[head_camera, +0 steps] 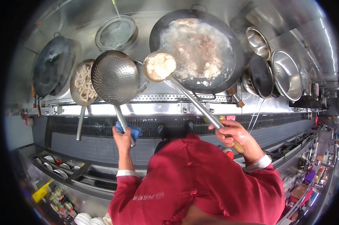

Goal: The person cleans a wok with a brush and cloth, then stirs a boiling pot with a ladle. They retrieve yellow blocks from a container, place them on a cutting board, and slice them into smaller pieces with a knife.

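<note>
My left hand (122, 137) grips the metal handle of a large perforated strainer (114, 77), with a blue cloth (137, 131) at the handle. The strainer's bowl has nothing visible in it. My right hand (232, 134) is closed around the long handle of a metal ladle (192, 99), near its wooden end. Pale, frothy matter (160, 66) fills the ladle's bowl, which hangs over the left rim of a big black wok (238, 64). Inside the wok, steaming liquid (196, 50) carries whitish foam, and a few reddish pieces show through.
Left of the strainer, a second skimmer (75, 92) holds pale curled food pieces (85, 81). Water runs into a round metal pot (135, 33). Another black wok (52, 66) stands far left. Right lie a brush (237, 98), a black pan (261, 76) and a steel basin (287, 74).
</note>
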`<state>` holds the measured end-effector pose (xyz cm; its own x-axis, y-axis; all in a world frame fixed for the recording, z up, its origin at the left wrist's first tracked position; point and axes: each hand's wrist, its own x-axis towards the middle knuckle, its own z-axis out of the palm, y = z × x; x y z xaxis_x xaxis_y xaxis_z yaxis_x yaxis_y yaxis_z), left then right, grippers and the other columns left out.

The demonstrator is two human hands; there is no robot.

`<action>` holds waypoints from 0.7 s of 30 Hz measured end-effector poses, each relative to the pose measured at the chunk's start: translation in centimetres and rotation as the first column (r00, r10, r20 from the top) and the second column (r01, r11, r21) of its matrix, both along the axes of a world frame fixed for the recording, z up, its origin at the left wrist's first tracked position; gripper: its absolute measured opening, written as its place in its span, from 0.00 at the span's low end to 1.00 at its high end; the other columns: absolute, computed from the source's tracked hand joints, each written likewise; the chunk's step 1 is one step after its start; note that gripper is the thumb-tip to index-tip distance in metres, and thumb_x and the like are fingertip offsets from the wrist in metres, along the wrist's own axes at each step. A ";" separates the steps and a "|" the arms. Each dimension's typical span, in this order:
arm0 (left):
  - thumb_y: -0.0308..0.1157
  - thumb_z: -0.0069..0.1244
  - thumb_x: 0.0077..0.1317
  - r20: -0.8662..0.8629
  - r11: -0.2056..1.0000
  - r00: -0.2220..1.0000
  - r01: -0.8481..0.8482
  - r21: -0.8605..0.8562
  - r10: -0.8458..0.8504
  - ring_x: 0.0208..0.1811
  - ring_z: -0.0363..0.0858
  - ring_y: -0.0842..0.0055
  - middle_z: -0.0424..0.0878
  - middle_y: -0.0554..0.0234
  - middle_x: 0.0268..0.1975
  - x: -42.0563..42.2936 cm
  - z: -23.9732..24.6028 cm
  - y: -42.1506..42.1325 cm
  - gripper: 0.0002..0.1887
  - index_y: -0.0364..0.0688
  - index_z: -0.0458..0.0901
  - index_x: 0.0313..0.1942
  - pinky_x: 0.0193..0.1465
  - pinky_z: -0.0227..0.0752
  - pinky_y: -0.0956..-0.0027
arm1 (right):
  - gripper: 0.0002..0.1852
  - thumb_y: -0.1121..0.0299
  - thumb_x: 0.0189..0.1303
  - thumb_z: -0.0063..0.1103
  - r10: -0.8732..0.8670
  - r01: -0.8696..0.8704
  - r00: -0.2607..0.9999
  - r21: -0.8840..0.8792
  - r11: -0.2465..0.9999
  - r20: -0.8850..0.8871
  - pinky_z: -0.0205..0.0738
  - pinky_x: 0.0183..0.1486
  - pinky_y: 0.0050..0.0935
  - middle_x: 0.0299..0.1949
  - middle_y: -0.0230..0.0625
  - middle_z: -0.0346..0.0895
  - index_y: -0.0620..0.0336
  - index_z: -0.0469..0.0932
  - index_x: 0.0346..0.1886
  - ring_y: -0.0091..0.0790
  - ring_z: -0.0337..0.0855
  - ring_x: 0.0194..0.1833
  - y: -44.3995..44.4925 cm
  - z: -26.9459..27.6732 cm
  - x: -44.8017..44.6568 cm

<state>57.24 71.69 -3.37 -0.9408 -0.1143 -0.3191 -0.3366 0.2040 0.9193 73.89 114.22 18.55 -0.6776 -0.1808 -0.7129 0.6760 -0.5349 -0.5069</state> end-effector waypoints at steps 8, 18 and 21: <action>0.27 0.64 0.64 -0.190 0.887 0.981 -0.129 -0.443 0.048 0.45 0.84 0.61 0.85 0.44 0.46 -0.1 7.4 -7.8 0.26 0.31 0.72 0.60 0.56 0.77 0.58 | 0.21 0.72 0.76 0.56 0.047 -0.012 0.996 -0.430 0.903 0.071 0.55 0.21 0.16 0.33 0.29 0.70 0.74 0.72 0.67 0.13 0.64 0.24 -1.9 -7.2 -2.4; 0.25 0.64 0.62 -0.107 0.970 0.993 -0.064 -0.234 0.039 0.45 0.83 0.69 0.84 0.49 0.46 1.1 5.3 -4.3 0.25 0.29 0.73 0.57 0.52 0.78 0.63 | 0.24 0.68 0.70 0.60 0.615 -0.392 0.774 0.876 0.282 0.148 0.80 0.34 0.48 0.34 0.54 0.84 0.69 0.72 0.66 0.51 0.88 0.36 -3.9 -13.1 -1.1; 0.24 0.63 0.62 -0.078 0.992 0.996 -0.041 -0.122 0.031 0.44 0.83 0.71 0.85 0.50 0.46 0.2 2.3 -1.6 0.25 0.28 0.74 0.57 0.51 0.78 0.65 | 0.27 0.71 0.67 0.60 0.641 -0.232 0.744 0.973 -0.012 0.185 0.81 0.47 0.62 0.41 0.64 0.85 0.70 0.70 0.68 0.70 0.86 0.44 -4.3 -13.9 -0.1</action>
